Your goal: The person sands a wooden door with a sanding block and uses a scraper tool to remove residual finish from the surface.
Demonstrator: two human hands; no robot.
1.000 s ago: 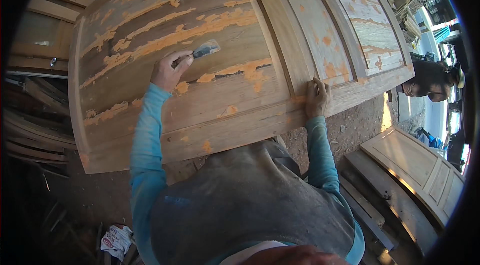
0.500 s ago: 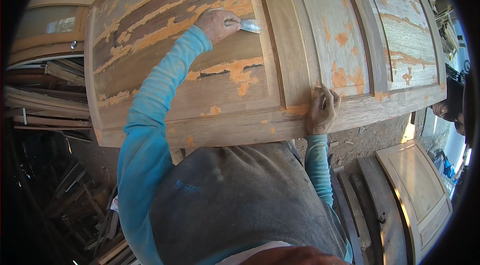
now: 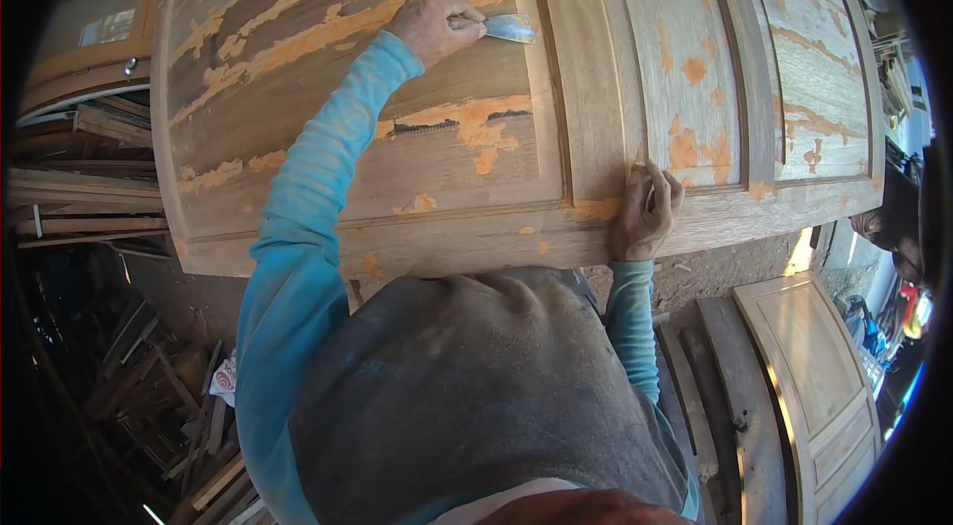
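At twelve o'clock, left hand [image 3: 432,26] grips a scraper [image 3: 508,27] on the door [image 3: 596,78]; right hand [image 3: 647,212] spread, bracing. Orange filler patches remain, much unscraped.

Pale panelled door [image 3: 809,376] at lower right, stacked wooden slats [image 3: 149,396] at left.

Perhaps a white-red wrapper [image 3: 224,379] on floor
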